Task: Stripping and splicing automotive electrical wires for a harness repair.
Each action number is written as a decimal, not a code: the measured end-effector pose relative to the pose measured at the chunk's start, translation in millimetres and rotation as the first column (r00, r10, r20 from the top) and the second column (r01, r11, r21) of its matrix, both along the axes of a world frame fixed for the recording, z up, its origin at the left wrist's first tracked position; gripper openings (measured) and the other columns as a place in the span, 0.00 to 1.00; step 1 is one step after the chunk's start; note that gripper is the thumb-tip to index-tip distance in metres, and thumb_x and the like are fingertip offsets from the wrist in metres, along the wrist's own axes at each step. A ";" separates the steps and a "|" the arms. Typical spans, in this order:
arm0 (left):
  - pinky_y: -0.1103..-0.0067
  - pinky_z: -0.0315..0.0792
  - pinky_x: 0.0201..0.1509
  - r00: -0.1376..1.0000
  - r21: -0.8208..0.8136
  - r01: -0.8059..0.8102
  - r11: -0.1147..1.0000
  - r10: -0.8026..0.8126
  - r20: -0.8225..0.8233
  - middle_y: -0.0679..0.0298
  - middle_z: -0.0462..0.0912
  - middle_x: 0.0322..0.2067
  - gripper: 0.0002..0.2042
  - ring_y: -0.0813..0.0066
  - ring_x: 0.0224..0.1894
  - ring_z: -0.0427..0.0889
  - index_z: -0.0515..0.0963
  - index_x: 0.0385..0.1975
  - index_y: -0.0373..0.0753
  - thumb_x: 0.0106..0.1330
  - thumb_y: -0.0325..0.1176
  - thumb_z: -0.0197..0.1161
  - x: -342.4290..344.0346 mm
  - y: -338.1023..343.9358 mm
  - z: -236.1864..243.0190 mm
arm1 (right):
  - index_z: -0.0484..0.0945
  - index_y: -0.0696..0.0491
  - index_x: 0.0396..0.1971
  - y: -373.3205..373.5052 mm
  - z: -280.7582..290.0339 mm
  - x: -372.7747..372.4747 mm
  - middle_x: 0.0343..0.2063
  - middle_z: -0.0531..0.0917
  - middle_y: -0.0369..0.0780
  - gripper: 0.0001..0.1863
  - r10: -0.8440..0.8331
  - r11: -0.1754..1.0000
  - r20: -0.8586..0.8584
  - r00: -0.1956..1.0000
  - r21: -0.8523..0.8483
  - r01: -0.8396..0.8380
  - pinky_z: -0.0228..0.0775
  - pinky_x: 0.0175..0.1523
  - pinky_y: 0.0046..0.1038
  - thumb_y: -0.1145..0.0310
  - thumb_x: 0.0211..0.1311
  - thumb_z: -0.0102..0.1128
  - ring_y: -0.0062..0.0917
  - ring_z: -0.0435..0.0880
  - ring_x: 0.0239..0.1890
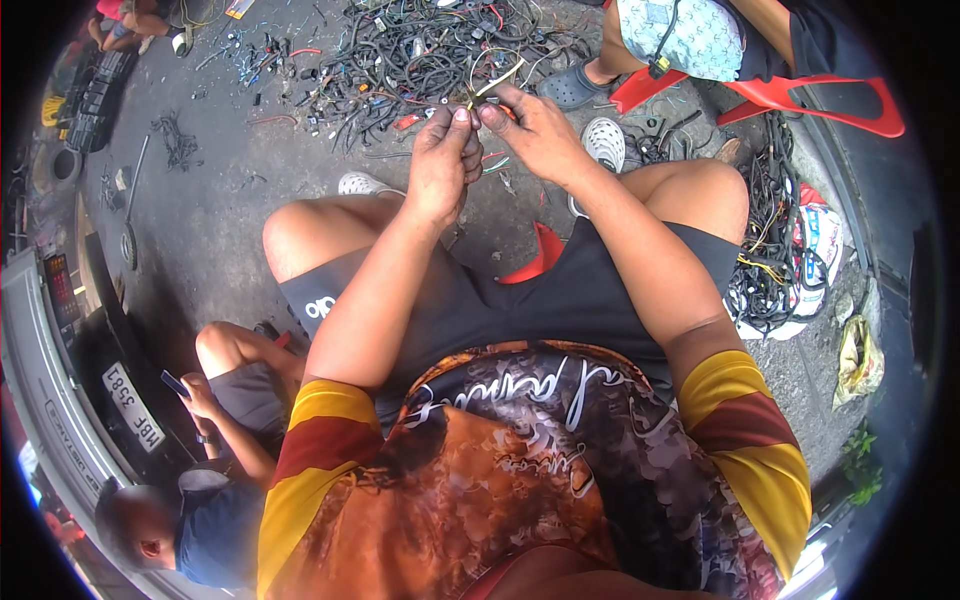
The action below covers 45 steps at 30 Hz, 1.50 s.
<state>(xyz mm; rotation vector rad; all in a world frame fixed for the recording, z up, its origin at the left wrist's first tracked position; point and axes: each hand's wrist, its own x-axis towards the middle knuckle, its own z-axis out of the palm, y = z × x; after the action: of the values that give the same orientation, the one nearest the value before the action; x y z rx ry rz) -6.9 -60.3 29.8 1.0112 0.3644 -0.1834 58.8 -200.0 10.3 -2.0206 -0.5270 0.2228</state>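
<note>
Pale wire (502,77) between left fingers (461,116) and right fingers (494,118), end protruding.

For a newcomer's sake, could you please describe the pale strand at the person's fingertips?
Find the wire heap up top. Below are the left hand and right hand. From them the pale strand slants rightward, lighter than the dark cables.

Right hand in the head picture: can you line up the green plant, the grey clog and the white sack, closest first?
From the right hand:
1. Grey clog, just ahead.
2. White sack, off to the right.
3. Green plant, at the lower right.
</note>
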 end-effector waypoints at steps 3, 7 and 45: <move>0.88 0.48 0.18 1.000 0.004 0.004 1.000 -0.004 -0.010 0.75 0.56 0.18 0.05 0.88 0.17 0.52 0.67 0.36 0.43 0.72 0.34 0.45 -1.2 -0.2 1.6 | 0.76 0.56 0.46 -2.7 16.0 1.6 0.32 0.83 0.45 0.27 0.083 0.989 -0.108 0.991 -0.117 -0.096 0.70 0.42 0.32 0.47 0.61 0.55 0.31 0.81 0.36; 0.88 0.48 0.18 1.000 0.009 0.026 1.000 -0.026 -0.015 0.75 0.57 0.18 0.05 0.88 0.17 0.52 0.68 0.38 0.43 0.72 0.33 0.45 -1.1 -2.2 1.0 | 0.78 0.49 0.44 -0.5 -1.3 3.4 0.21 0.80 0.43 0.26 0.091 0.993 -0.071 0.993 0.076 -0.086 0.70 0.34 0.34 0.42 0.59 0.53 0.34 0.81 0.26; 0.87 0.47 0.17 0.995 0.076 0.097 0.992 -0.096 -0.011 0.76 0.56 0.17 0.07 0.88 0.15 0.52 0.67 0.32 0.41 0.72 0.34 0.46 -5.0 6.5 4.0 | 0.68 0.48 0.53 -6.3 7.0 4.7 0.30 0.80 0.34 0.26 0.402 0.879 -0.468 0.787 0.439 -0.187 0.68 0.34 0.18 0.49 0.61 0.58 0.13 0.72 0.29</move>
<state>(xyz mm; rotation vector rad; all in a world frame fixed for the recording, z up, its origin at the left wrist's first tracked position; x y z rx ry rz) -11.9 -53.9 33.7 1.1044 0.3311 -0.2622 63.5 -206.2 17.3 -1.3971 -0.4736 0.8161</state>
